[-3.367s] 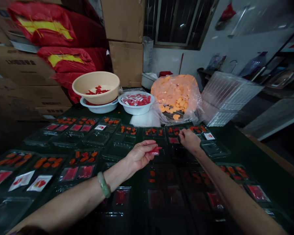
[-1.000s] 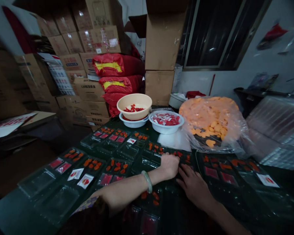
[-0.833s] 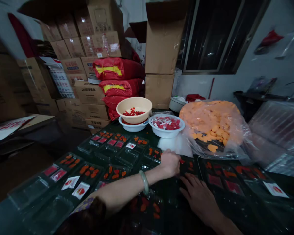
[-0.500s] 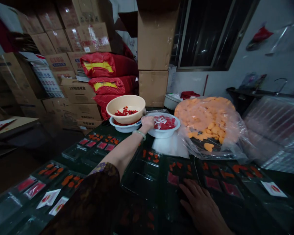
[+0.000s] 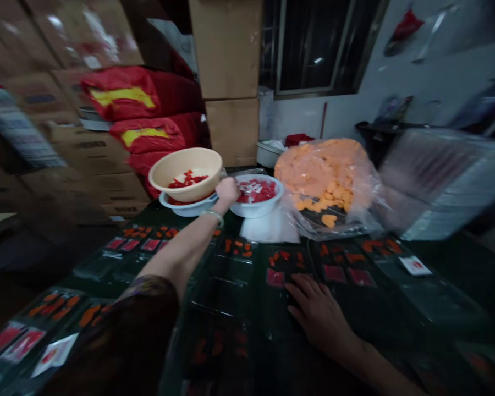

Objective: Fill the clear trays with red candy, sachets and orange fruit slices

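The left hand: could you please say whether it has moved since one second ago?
Yes, the left hand has moved forward, from the trays to the red-packet bowl.

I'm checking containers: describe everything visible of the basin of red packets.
The white basin is round, shallow, apparently plastic. It stands upright on the dark green table, heaped with red-and-white packets; white sheeting lies in front. The left hand is at its left rim; blur hides whether they touch.

The left hand (image 5: 227,190) has moved from the plastic tray (image 5: 268,301) to the far white basin (image 5: 256,210); a red sachet (image 5: 275,278) now shows there in that tray.
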The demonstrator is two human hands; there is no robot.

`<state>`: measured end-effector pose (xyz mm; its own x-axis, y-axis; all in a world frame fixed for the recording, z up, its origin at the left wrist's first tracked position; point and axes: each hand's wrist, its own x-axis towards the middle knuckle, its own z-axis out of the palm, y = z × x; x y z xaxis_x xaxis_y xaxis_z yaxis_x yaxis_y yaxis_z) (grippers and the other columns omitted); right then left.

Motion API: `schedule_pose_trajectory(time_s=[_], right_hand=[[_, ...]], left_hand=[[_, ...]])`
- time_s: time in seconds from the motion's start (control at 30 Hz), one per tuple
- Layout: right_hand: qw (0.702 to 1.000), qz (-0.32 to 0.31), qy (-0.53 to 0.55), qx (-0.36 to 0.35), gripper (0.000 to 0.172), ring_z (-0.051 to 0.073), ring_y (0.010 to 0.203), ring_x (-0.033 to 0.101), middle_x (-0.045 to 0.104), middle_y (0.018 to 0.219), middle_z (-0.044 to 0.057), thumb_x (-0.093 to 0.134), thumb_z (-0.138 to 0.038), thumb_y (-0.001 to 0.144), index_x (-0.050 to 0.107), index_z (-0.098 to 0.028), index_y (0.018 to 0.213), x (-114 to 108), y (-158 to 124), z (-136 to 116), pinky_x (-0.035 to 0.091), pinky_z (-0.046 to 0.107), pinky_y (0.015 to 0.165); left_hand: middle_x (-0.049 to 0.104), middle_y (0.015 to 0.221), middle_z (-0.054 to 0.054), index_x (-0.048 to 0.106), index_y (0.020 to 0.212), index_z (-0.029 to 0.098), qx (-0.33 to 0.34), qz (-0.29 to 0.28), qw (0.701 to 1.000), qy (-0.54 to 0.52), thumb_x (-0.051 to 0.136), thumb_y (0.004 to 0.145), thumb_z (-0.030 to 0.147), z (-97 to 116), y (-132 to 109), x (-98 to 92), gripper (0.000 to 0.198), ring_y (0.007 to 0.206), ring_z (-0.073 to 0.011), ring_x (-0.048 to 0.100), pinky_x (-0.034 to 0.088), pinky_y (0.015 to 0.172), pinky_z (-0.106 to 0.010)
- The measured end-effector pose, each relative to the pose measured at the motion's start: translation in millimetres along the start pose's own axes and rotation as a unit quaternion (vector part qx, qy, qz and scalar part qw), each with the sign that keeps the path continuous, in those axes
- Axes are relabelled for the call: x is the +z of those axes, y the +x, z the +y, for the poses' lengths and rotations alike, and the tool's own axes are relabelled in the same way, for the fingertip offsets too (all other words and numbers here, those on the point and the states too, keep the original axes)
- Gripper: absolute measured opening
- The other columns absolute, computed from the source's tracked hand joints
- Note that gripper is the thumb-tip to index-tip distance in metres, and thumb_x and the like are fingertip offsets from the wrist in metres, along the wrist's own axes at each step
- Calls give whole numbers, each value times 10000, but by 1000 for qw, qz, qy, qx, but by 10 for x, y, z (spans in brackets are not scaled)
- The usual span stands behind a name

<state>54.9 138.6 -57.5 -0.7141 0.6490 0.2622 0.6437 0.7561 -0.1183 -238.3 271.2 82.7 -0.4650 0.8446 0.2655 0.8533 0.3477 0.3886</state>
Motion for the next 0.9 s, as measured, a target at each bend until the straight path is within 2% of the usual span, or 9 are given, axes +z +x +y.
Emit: schedule_pose_trajectory(time_s=[0.07,0.17,0.33,0.43,0.57,0.63,0.7,0.77,0.9], right_hand=[[999,-26,21,22,357,265,1190,380,457,1281,83,511,-202,810,540,-219,1166,-81,24,-56,346,443,942],[996,-44,47,56,389,267,1216,341,415,1314,93,505,-245,829,494,-216,1217,-166,43,-132,324,451,964],[995,-31,79,49,390,274,1219,327,400,1320,101,510,-268,833,473,-212,1218,-406,-193,-283,302,471,973],[992,-4,128,14,224,222,1056,478,545,1137,68,468,-214,840,569,-209,1040,-614,-498,-205,368,397,910],[971,145,157,112,239,163,792,559,607,873,58,347,-175,877,586,-185,872,-784,-874,388,423,299,743],[945,214,144,200,218,170,759,565,603,842,67,367,-239,870,576,-178,866,-840,-1008,834,436,276,679],[921,235,91,298,213,184,736,569,602,835,75,392,-273,841,575,-172,880,-915,-1118,1280,438,275,638],[898,188,5,398,225,201,771,577,596,921,81,419,-286,824,581,-175,935,-1016,-1216,1668,434,284,639],[846,-6,-81,527,366,269,834,585,560,1047,111,526,-402,791,562,-207,1098,-1183,-1400,2245,437,336,629]], left_hand=[[595,982,-68,541,1069,115,35,7,997,-74,461,857,261,192,-135,7,270,850,-165,571,475,730,-333],[641,829,-24,581,1059,100,116,-65,972,-193,480,830,181,671,-524,190,263,691,-112,569,451,621,-221],[616,573,20,682,807,134,216,-224,902,-299,556,727,112,1623,-1452,741,150,479,-64,541,426,473,-159],[614,573,5,666,810,110,214,-259,893,-301,515,755,113,2079,-1719,1107,160,473,-74,557,421,439,-161],[643,716,-30,619,845,88,209,-253,907,-266,503,796,143,2393,-1747,1470,138,557,-92,579,473,510,-222],[649,746,-33,635,811,102,241,-250,905,-246,516,774,144,2437,-1787,1558,132,639,-115,593,486,590,-251],[659,764,-25,665,777,136,296,-253,892,-231,529,729,141,2446,-1888,1585,145,720,-136,598,475,654,-246],[667,797,-13,682,775,176,349,-257,875,-216,534,704,156,2446,-2018,1571,165,776,-147,593,461,687,-234],[658,889,-23,669,837,201,396,-237,869,-176,472,741,183,2439,-2181,1513,219,839,-167,575,446,749,-269]])
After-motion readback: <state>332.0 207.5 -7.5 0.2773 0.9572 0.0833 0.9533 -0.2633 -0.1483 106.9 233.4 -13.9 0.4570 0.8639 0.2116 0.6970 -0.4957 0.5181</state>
